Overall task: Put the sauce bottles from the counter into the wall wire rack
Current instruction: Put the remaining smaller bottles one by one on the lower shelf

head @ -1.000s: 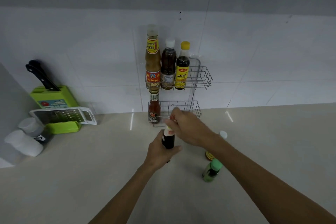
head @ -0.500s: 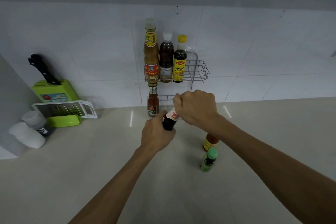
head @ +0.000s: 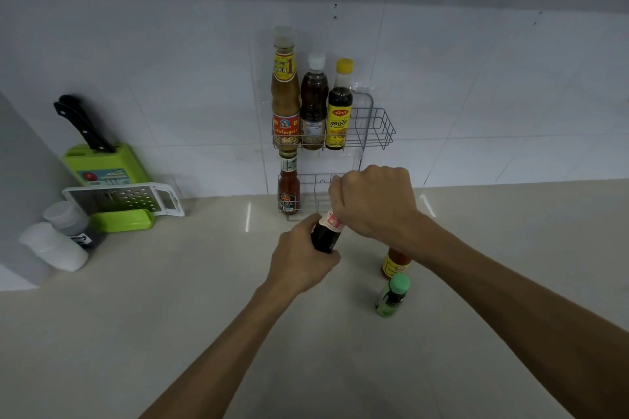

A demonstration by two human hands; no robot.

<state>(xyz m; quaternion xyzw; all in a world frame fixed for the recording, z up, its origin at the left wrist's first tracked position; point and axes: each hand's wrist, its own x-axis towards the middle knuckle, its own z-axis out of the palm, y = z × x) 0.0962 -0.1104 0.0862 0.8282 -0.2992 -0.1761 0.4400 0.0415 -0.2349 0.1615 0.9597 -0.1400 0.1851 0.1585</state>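
A dark sauce bottle (head: pixel 326 235) with a red and white neck label is tilted in front of the lower rack shelf. My left hand (head: pixel 303 257) grips its body and my right hand (head: pixel 374 202) is closed over its top. The wall wire rack (head: pixel 376 127) holds three tall bottles on its upper shelf: a tan one (head: pixel 285 92), a brown one (head: pixel 313 102) and a yellow-capped one (head: pixel 339 109). A red chilli bottle (head: pixel 288 185) stands in the lower shelf's left end. On the counter an orange bottle (head: pixel 394 264), partly hidden by my right wrist, and a green bottle (head: pixel 392 296) stand.
At the left a green knife block (head: pixel 102 163) with a black-handled knife (head: pixel 83 124) stands by the wall, a white grater (head: pixel 126 199) leaning on it. Two white-capped containers (head: pixel 58 241) lie at the far left. The beige counter (head: pixel 170 316) stretches toward me.
Both hands have carried the dark bottle up and away from me toward the lower rack shelf. My right hand has closed over its top.
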